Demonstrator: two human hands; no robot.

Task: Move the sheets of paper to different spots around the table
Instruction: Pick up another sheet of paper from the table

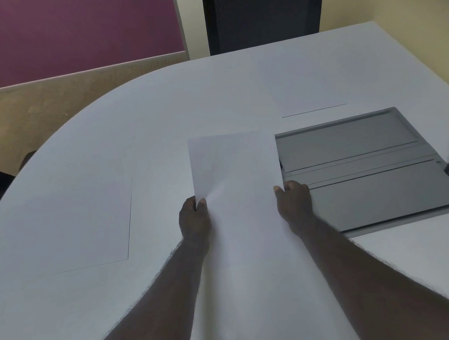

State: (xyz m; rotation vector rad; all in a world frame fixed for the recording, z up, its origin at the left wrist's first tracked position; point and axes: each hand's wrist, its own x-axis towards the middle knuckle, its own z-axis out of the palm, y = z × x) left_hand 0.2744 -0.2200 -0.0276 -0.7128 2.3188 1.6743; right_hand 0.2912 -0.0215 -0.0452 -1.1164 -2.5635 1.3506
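Both hands hold one white sheet (pixel 234 168) by its side edges above the middle of the white worktop (pixel 154 108): the left hand (pixel 194 220) has its grip pinched on the left edge, the right hand (pixel 294 203) on the right edge. A second sheet (pixel 84 227) lies flat at the left, a third (pixel 309 87) far right, beyond the grey cable hatch (pixel 371 170).

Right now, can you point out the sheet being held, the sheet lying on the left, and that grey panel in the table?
held sheet (pixel 234 166): head view, its upper middle.
left sheet (pixel 90 227): head view, its centre.
grey panel (pixel 382 193): head view, its near flap.
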